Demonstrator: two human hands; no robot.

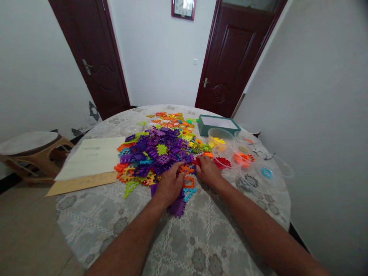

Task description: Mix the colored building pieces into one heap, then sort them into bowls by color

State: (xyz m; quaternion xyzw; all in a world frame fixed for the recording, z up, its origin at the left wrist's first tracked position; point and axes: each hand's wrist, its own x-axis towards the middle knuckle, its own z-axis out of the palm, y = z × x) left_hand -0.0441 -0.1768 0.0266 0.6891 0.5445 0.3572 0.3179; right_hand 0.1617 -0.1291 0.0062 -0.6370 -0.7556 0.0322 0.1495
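A heap of notched plastic building pieces [161, 143], mostly purple, spreads over the table. My left hand [170, 183] rests at its near right side, fingers and thumb a little apart, over purple and orange pieces; what lies under the palm is hidden. An orange square piece [189, 181] and a light blue triangular piece [189, 194] lie beside its thumb. Right of the heap, my right hand [209, 171] has its fingers bent and closed around a red building piece [197, 161], mostly covered by them. More red pieces [222, 162] sit in a clear tub just beyond that hand.
Several clear plastic tubs [220, 134] stand at the right, holding yellow, red, orange, blue and grey pieces. Behind them is a green box [218, 122]. Glasses [264, 154] lie at the right. Pale paper [91, 157] and a tan board [83, 184] lie left. A stool [31, 153] stands beyond.
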